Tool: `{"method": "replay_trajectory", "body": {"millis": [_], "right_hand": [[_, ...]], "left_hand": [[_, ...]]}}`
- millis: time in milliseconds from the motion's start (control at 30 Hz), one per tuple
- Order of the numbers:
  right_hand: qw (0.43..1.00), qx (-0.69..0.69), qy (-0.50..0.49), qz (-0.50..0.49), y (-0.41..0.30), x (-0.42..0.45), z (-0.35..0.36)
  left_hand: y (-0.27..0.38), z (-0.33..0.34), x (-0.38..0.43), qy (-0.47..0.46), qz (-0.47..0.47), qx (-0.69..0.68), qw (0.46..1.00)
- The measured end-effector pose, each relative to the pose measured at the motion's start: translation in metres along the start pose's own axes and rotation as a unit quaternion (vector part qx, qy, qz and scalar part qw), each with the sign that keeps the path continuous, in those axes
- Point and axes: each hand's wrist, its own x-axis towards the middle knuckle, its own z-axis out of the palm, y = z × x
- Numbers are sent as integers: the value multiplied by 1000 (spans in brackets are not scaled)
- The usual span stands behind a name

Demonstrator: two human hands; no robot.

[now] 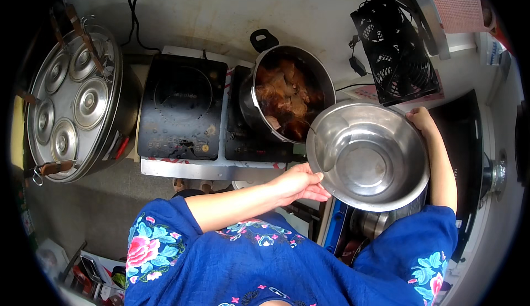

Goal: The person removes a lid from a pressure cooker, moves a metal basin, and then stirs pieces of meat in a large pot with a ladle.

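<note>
A wide stainless steel bowl [361, 162] is held up between my two hands, tipped so that its bare inside shows. My left hand [300, 184] pinches the near left rim, thumb on top and fingers underneath. On the far right side, my right hand [421, 120] grips the rim, its fingers partly hidden. Just left of the bowl stands an uncovered metal pot [251, 95] with a black handle. Chunks of cooked meat [290, 86] lie in dark brown liquid inside it. The bowl overlaps the pot's lower right edge in view.
The pot stands on a black induction cooker [261, 144]; a second induction cooker [182, 107], wet with drops, sits beside it. Far left is a large round steel vessel [109, 99] with several small lids. Black fans [395, 49] hang at the upper right. A blue-edged appliance [337, 225] lies below the bowl.
</note>
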Motion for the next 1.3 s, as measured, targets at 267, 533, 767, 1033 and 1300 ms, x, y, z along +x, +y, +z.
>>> {"method": "replay_trajectory", "body": {"millis": [267,533,767,1033,1300], "right_hand": [[1000,-26,-2,12,-1,3,-11],[991,111,-55,-47,-23,21,-30],[983,142,-23,-118,-10,52,-28],[995,96,-25,-9,-18,-2,-29],[957,284,-10,51,64,-54,27]], "left_hand": [[-4,1,8,23,1,17,1000],[-3,-18,19,54,19,-50,997],[-3,-26,24,70,34,-76,994],[-2,-23,24,68,62,-77,993],[9,-1,6,87,138,62,985]]}}
